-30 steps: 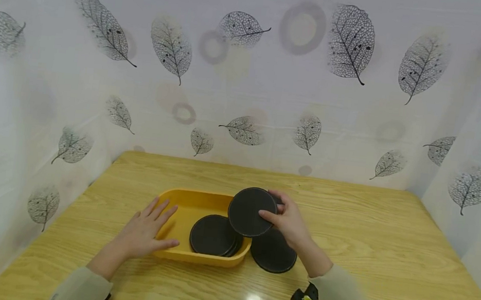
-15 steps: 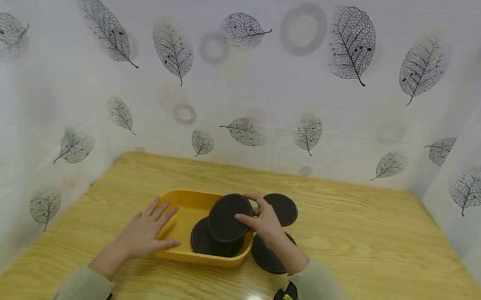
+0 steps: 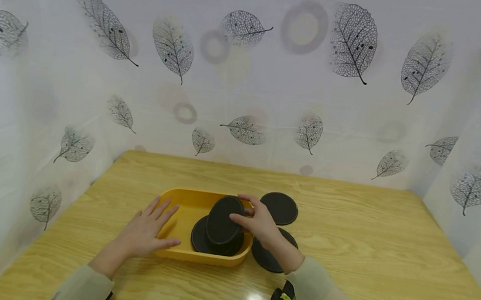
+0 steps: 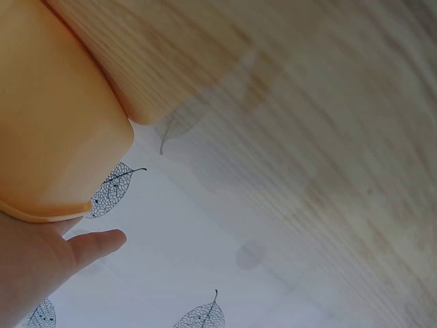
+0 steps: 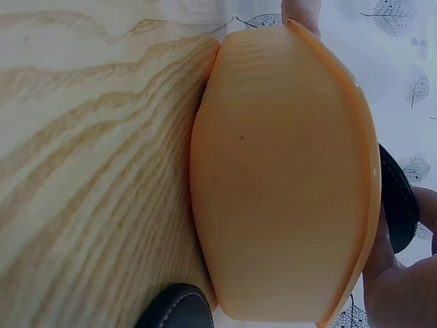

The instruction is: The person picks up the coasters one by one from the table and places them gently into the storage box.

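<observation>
My right hand (image 3: 261, 223) pinches a round black coaster (image 3: 221, 220) with stitched edging, thumb on its near face. The coaster is tilted over the right part of a yellow plastic basket (image 3: 187, 197). Beneath it, other black coasters (image 3: 198, 236) lie inside the basket, partly covered. In the right wrist view, the held coaster (image 5: 397, 198) shows past the basket rim. My left hand (image 3: 141, 233) has its fingers spread over the basket's left end. The left wrist view shows its thumb (image 4: 99, 247) extended beside the basket (image 4: 61, 116).
Two more black coasters lie on the wooden table (image 3: 367, 241) to the basket's right, one farther back (image 3: 279, 208) and one nearer (image 3: 271, 253), partly behind the right wrist. A leaf-patterned white curtain (image 3: 264, 89) encloses the table's back and sides.
My right hand has carried the coaster leftward and slightly down over the basket, tilting it more. This uncovers the rear coaster on the table. The left hand has stayed put.
</observation>
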The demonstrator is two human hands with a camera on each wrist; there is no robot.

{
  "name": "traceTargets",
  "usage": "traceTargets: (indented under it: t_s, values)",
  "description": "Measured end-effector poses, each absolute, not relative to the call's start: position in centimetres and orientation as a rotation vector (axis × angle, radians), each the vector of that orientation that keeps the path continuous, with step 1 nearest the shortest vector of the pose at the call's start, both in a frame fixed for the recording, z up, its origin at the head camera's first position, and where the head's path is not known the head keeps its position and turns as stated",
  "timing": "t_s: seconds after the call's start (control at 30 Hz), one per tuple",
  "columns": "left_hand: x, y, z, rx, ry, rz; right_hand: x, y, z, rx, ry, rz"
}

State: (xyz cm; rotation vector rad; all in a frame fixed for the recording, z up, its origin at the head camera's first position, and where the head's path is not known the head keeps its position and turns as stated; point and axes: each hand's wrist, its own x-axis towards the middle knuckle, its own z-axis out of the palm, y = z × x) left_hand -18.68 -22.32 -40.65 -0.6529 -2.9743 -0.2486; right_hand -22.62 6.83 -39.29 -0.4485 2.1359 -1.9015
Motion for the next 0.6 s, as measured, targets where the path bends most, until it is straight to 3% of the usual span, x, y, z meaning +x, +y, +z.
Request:
traceTargets:
  t_s: [0.6]
  values:
    - [-18.8,-22.5,-40.9,-0.657,-2.975,-0.249,-22.8,8.0,-39.1,-0.43,2.092,-1.973]
